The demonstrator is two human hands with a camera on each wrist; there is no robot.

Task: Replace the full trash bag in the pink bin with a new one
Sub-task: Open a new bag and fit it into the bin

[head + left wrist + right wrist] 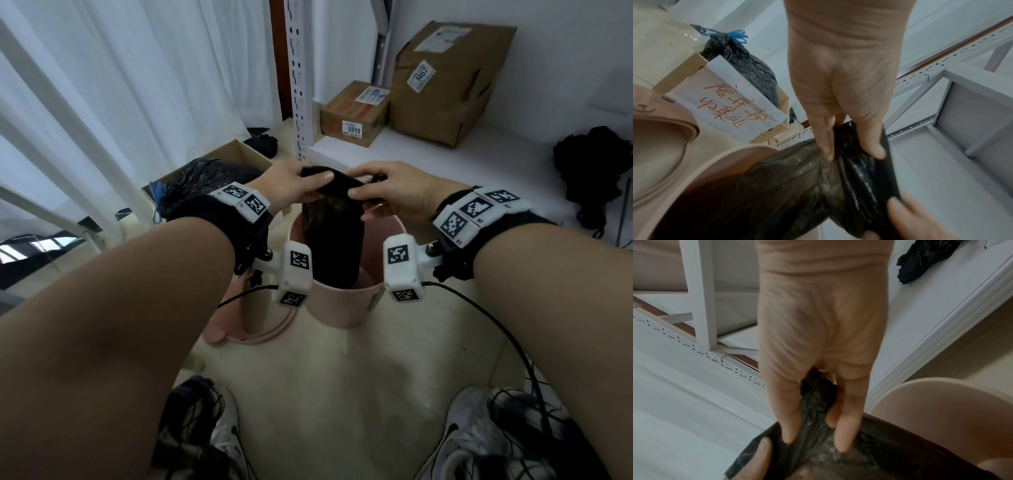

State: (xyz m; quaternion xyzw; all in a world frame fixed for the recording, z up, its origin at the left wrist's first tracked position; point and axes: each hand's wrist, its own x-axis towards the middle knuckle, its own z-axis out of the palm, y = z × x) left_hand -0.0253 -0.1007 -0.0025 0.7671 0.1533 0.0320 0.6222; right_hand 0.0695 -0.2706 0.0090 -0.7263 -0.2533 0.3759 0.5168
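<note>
The pink bin [337,308] stands on the floor between my forearms. A new black trash bag [334,240] hangs into it, its top bunched above the rim. My left hand [298,185] and right hand [387,192] both pinch that top edge, close together. In the left wrist view my left hand [854,152] grips the bag [797,186] over the bin rim [725,160]. The right wrist view has my right hand [816,434] pinching the bag [890,451] beside the bin [941,410]. The full bag [202,181], tied with blue, lies in a cardboard box [239,150] to the left.
The pink lid [233,329] lies on the floor left of the bin. A white metal shelf post [298,85] rises behind it, with two cardboard parcels [352,113] on the low shelf. Loose black bags [596,171] lie at right. Cables trail by my shoes.
</note>
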